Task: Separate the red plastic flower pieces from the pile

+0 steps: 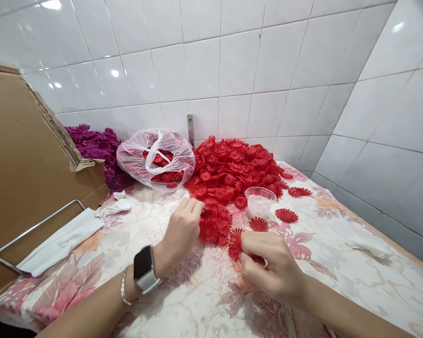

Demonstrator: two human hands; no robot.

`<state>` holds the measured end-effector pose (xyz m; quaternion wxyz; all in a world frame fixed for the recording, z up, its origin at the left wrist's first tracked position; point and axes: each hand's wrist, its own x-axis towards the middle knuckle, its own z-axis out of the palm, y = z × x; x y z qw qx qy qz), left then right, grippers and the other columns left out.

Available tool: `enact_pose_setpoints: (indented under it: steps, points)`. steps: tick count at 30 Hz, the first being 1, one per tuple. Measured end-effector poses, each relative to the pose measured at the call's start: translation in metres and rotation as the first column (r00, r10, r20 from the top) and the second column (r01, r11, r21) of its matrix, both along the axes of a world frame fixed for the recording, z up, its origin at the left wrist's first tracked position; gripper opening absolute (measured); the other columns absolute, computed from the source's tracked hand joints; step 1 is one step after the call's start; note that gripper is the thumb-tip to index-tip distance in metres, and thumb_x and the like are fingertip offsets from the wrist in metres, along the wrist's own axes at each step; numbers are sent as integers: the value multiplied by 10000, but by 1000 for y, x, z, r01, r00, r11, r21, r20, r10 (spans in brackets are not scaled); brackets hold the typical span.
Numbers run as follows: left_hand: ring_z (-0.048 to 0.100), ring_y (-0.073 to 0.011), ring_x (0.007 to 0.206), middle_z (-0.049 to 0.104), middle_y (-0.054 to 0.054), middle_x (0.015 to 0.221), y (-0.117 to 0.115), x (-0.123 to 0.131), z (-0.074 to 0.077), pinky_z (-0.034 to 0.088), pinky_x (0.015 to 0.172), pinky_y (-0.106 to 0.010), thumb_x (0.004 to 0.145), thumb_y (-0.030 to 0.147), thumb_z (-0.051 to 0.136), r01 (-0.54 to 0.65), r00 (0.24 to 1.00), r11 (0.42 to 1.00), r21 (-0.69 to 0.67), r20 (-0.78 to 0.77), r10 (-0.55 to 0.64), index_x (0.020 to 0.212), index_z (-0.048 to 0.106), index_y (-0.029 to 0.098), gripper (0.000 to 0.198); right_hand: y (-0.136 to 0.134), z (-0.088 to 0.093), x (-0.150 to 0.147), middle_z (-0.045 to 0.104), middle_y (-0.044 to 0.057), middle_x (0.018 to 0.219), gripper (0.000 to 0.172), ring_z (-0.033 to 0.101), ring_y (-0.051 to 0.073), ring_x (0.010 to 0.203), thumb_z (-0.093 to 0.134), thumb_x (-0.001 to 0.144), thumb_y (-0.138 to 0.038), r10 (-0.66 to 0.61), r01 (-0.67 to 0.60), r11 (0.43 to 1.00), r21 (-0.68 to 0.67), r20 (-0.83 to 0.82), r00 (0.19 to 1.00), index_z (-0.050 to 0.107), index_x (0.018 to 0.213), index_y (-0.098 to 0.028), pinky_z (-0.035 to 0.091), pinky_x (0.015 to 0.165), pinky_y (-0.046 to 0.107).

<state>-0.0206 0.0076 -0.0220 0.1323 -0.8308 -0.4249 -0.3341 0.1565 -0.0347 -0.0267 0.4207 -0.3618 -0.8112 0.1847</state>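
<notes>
A big heap of red fabric flowers (232, 164) lies against the tiled wall on a floral tablecloth (338, 263). My left hand (181, 230), with a smartwatch on the wrist, reaches into the near edge of the heap, fingers curled onto a red flower. My right hand (268, 265) is closed in a pinch on a red flower (235, 243) just in front of the heap. A small clear plastic cup (260, 201) stands beside the heap, with loose red flowers (286, 215) around it.
A clear plastic bag (155, 159) holding red flowers sits left of the heap, with purple flowers (95, 143) behind it. A cardboard box (24, 164) with a metal handle and white paper (59, 241) stands at the left. Tiled walls close the back and right.
</notes>
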Motion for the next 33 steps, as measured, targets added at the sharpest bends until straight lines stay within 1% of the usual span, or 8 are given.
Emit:
enact_pose_setpoints:
  steps: [2,6,9,13,17,20,26,33]
  points:
    - [549,-182,714,616,-61,768,3,-1,2,435,652,-293,820,70,437,21,991,993,-119,135,-5,785,572,152,162,5,-2,1,235,-49,464,338,235,88,425,409,760,-214,-81,79,996,38,54,995,181,511,-207,188,466,266]
    - [579,-160,757,643,-46,827,0,4,2,444,706,-278,828,177,505,171,959,955,-241,265,-105,825,601,170,97,16,-2,3,253,-55,425,437,260,89,422,447,817,-354,-240,251,954,-164,85,967,214,478,-205,208,468,265]
    - [575,-155,756,636,-48,815,-7,8,-2,446,691,-267,829,188,506,251,946,939,-233,266,-187,839,611,169,107,17,1,2,460,-31,530,328,423,111,515,475,817,-412,-197,169,918,-357,-42,980,442,574,-193,303,507,243]
    - [570,-150,772,624,-45,824,-12,12,-6,446,691,-256,809,176,538,313,926,927,-209,283,-249,863,600,162,83,17,1,1,599,0,724,181,539,142,656,503,807,-343,-107,17,903,-430,-187,976,595,803,-188,390,586,244]
    - [568,-157,818,613,-50,867,-13,13,-5,445,723,-265,789,191,573,311,924,922,-230,301,-236,896,584,163,111,22,-4,1,567,-22,612,178,518,112,487,511,780,-313,-126,-72,824,-562,-305,944,609,824,-172,401,500,247]
    - [567,-154,812,608,-49,867,-13,13,-5,447,719,-266,791,180,566,301,922,927,-226,316,-222,898,575,166,108,24,-6,2,579,-24,622,194,544,112,491,590,714,-334,-157,-158,769,-620,-422,893,603,812,-167,423,503,249]
    - [568,-148,789,611,-49,845,-15,14,-6,450,705,-259,795,179,562,345,898,922,-176,347,-270,875,585,161,86,24,-6,2,554,-36,501,304,505,93,445,658,660,-440,-185,-201,752,-627,-493,850,542,660,-159,405,469,233]
    - [589,-151,780,648,-45,830,-18,15,-6,458,701,-254,790,180,571,384,880,899,-210,377,-288,870,616,169,93,25,-11,3,450,-77,457,371,390,58,416,683,663,-425,-214,-165,781,-602,-506,835,419,571,-181,290,424,201]
